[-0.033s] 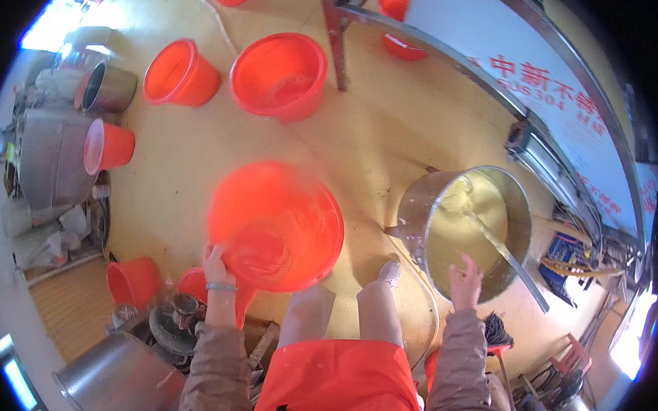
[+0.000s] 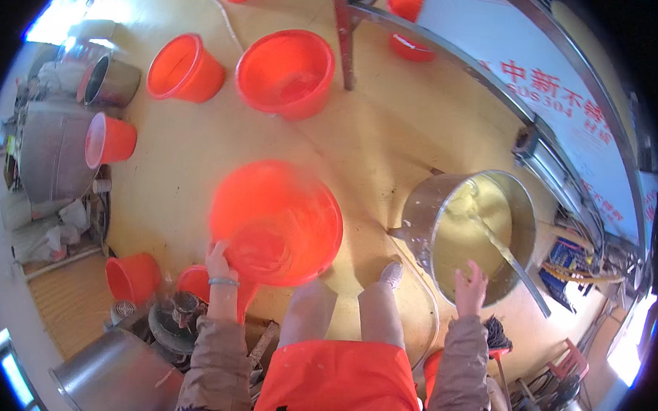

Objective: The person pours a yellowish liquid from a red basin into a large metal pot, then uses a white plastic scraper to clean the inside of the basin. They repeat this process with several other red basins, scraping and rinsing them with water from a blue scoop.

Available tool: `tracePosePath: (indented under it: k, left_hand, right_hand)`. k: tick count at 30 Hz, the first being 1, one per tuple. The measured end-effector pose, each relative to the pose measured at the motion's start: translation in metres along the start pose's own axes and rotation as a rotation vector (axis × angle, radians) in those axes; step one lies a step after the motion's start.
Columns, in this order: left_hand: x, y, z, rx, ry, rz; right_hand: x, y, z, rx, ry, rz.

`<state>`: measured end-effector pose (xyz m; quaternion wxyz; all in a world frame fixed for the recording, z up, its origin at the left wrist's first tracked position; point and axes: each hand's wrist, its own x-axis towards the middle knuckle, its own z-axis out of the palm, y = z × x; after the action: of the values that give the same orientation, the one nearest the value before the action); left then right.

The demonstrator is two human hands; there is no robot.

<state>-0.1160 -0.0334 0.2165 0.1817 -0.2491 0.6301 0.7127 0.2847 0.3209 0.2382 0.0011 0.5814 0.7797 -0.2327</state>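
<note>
Yellow floor (image 2: 381,134) | left hand (image 2: 220,261) clamped on red basin (image 2: 280,210), fingertips unclear | right hand (image 2: 471,290), fingers apart, hides part of steel pot (image 2: 422,214)

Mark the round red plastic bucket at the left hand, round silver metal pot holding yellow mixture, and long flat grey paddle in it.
Round red plastic bucket (image 2: 277,206), head view: inner wall.
Round silver metal pot (image 2: 422,213), head view: outer wall.
Long flat grey paddle (image 2: 516,266), head view: mid-handle.

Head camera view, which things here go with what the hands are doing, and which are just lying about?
Seemingly in use:
- red tub, held by the left hand
- metal pot of yellow mixture, near the right hand
- stick in that pot

Seemingly lying about:
- red buckets farther ahead
- metal drum, lower left
</note>
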Motion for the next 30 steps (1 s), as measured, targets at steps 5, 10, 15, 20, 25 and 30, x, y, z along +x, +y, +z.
tracePosePath:
  k: [5, 10, 15, 20, 25, 30]
  left_hand:
    - [0.103, -0.056, -0.065, -0.192, 0.09, -0.042]
    - [0.152, -0.109, -0.124, -0.544, 0.095, -0.123]
    - [0.119, -0.197, -0.16, -0.59, 0.252, -0.281]
    - [0.086, -0.246, -0.2, -0.375, 0.157, -0.608]
    - [0.075, -0.211, -0.184, 0.23, 0.009, -0.697]
    - [0.003, -0.119, -0.084, 0.426, -0.109, -0.523]
  right_hand:
    - [-0.016, -0.006, 0.011, 0.072, -0.003, 0.091]
    - [-0.019, -0.008, 0.032, 0.062, 0.031, 0.024]
    - [-0.019, -0.013, 0.054, 0.049, 0.001, 0.012]
    - [-0.012, -0.015, 0.05, 0.056, -0.058, 0.006]
    - [0.002, -0.028, 0.01, 0.03, 0.019, -0.02]
    - [0.03, -0.023, -0.009, 0.021, -0.124, 0.114]
